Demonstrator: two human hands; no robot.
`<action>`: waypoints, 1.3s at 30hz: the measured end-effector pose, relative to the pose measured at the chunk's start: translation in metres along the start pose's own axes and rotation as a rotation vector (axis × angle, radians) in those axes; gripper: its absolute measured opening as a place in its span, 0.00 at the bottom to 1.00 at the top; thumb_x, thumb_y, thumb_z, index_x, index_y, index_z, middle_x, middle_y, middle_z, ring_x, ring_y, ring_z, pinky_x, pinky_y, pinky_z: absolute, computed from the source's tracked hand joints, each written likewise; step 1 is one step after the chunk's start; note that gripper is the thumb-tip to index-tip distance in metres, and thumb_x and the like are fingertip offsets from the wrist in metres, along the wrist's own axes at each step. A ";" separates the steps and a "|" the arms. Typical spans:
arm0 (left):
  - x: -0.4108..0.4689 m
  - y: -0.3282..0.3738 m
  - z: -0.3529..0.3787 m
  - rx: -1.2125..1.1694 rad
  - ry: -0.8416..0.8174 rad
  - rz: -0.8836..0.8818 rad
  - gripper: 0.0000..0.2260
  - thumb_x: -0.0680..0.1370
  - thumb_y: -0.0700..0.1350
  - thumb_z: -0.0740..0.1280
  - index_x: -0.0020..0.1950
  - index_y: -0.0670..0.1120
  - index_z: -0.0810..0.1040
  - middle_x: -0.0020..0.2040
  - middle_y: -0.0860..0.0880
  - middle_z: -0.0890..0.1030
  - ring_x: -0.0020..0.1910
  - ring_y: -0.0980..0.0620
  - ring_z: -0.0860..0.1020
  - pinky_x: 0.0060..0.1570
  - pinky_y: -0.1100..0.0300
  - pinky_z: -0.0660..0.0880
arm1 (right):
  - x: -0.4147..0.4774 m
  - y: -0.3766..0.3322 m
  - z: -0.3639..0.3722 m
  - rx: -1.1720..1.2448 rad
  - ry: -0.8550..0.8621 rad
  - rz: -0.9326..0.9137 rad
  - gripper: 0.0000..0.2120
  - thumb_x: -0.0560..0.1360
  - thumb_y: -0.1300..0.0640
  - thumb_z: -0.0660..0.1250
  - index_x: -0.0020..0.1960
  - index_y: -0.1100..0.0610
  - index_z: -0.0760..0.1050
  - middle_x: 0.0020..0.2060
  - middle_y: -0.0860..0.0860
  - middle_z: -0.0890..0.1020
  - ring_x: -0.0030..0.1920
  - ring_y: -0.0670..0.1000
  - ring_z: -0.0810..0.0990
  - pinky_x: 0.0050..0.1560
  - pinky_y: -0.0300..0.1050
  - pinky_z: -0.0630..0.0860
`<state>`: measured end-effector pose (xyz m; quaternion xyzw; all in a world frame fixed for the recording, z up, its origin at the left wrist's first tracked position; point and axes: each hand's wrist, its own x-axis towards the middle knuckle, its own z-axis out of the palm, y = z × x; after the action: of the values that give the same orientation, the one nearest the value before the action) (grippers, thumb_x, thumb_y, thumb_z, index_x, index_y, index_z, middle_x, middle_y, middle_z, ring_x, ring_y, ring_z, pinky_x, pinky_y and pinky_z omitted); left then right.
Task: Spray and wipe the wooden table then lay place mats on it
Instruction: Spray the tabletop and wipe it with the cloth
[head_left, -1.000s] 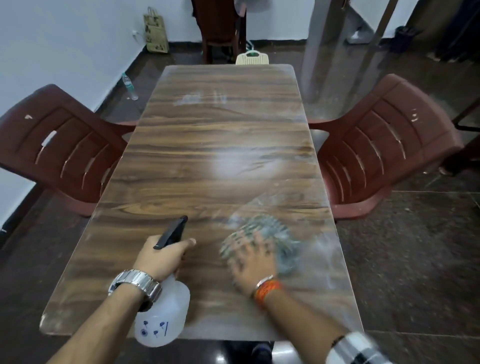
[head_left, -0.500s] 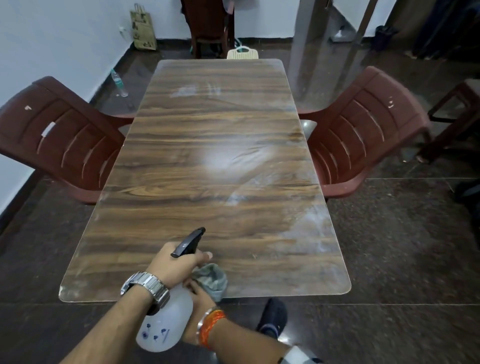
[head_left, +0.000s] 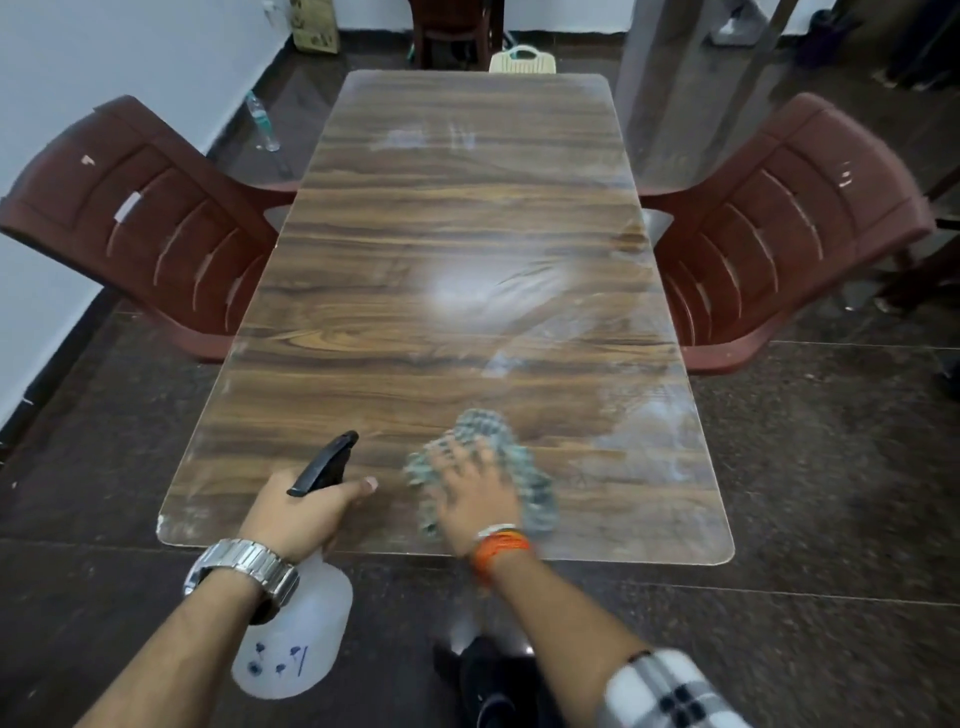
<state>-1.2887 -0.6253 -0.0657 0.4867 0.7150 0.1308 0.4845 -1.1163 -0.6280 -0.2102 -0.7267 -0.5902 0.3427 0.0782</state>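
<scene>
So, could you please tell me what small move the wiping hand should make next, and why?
Probably slide the right hand and its crumpled grey-green cloth rightward: whitish smears show on the glossy wooden table near its right edge, beside the cloth. The left hand holds the white plastic spray bottle.

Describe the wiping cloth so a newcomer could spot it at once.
Find the long wooden table between two maroon chairs. At its near end, the right hand presses a crumpled grey-green cloth. Unlike the plastic spray bottle in the left hand beside it, it is soft and patterned.
</scene>
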 end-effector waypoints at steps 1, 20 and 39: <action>-0.002 -0.002 0.001 -0.011 -0.015 -0.013 0.18 0.69 0.53 0.78 0.42 0.37 0.85 0.40 0.35 0.86 0.28 0.45 0.76 0.36 0.53 0.72 | -0.038 0.056 -0.015 -0.041 0.234 0.133 0.26 0.79 0.39 0.49 0.76 0.37 0.49 0.77 0.42 0.52 0.77 0.53 0.45 0.73 0.62 0.52; -0.011 0.030 0.033 -0.062 -0.038 0.039 0.13 0.73 0.48 0.76 0.38 0.38 0.84 0.42 0.32 0.85 0.29 0.43 0.76 0.37 0.51 0.73 | -0.075 0.064 0.022 -0.404 0.115 -0.303 0.24 0.80 0.40 0.49 0.75 0.38 0.53 0.76 0.43 0.59 0.76 0.54 0.56 0.73 0.60 0.42; 0.000 0.106 0.167 -0.253 0.289 -0.135 0.18 0.75 0.47 0.74 0.35 0.34 0.77 0.23 0.43 0.73 0.22 0.49 0.70 0.29 0.60 0.65 | -0.015 0.194 -0.097 -0.726 -0.308 -1.224 0.23 0.81 0.40 0.51 0.75 0.43 0.59 0.75 0.45 0.63 0.77 0.56 0.52 0.73 0.62 0.40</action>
<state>-1.0915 -0.6210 -0.0785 0.3490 0.7860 0.2554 0.4418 -0.9039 -0.6700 -0.2314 -0.1898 -0.9718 0.1185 -0.0742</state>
